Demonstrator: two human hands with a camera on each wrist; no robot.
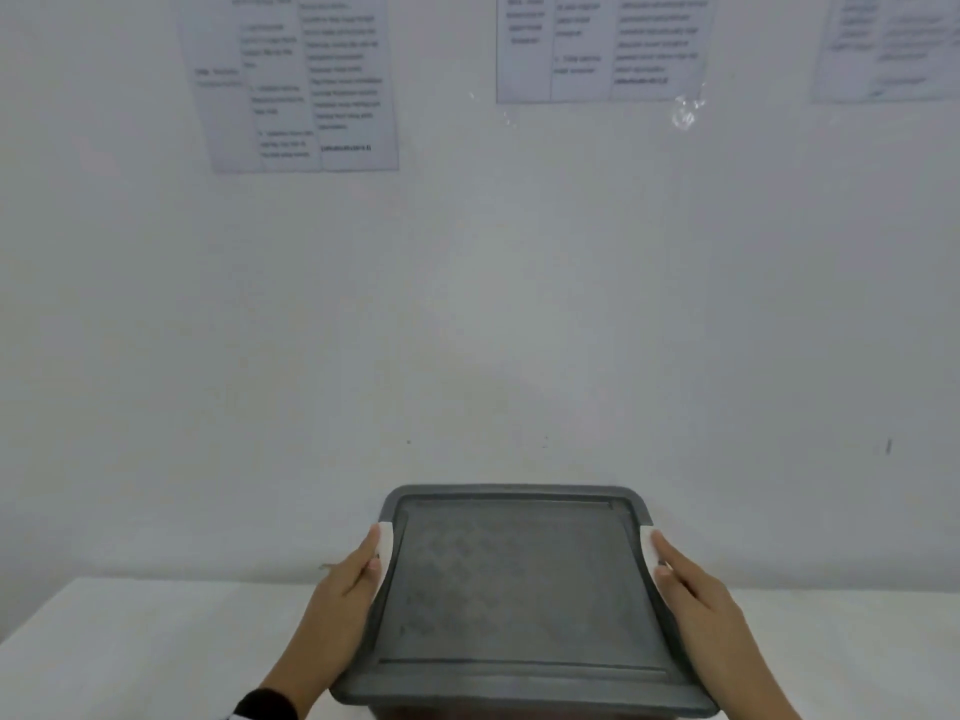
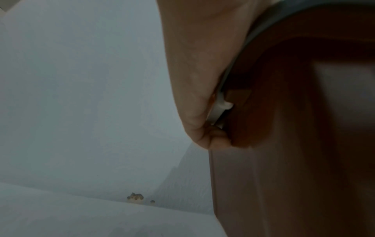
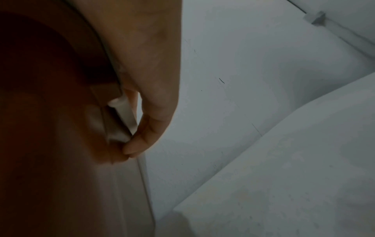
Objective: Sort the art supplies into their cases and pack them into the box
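White wall (image 1: 467,304) fills most of the head view, printed sheets (image 1: 301,80) taped along the top edge. White table (image 1: 130,641) runs across the bottom.

Box (image 2: 294,160) sits bottom centre of the head view, grey lid (image 1: 519,589) on it: rigid plastic, rounded corners, raised rim, faint diamond texture on the flat panel. Body reads brownish translucent in the wrist views. I can't see any contents or the cases.

Left hand (image 1: 343,589) lies along the lid's left edge, right hand (image 1: 696,595) along the right edge. Each covers a white side latch (image 1: 647,545). In the wrist views the fingertips (image 3: 131,147) curl under the latch tab on both sides, so I read both hands as clamped on the latches.

My read: lid is on, latching or unlatching, can't tell which.

Handling: stiff shell, smooth plastic, probably slick. Weight unknown, contents hidden. Latches likely snap, so press evenly on both sides. To carry, I'd take it under the rim at the two short sides, not by the lid.
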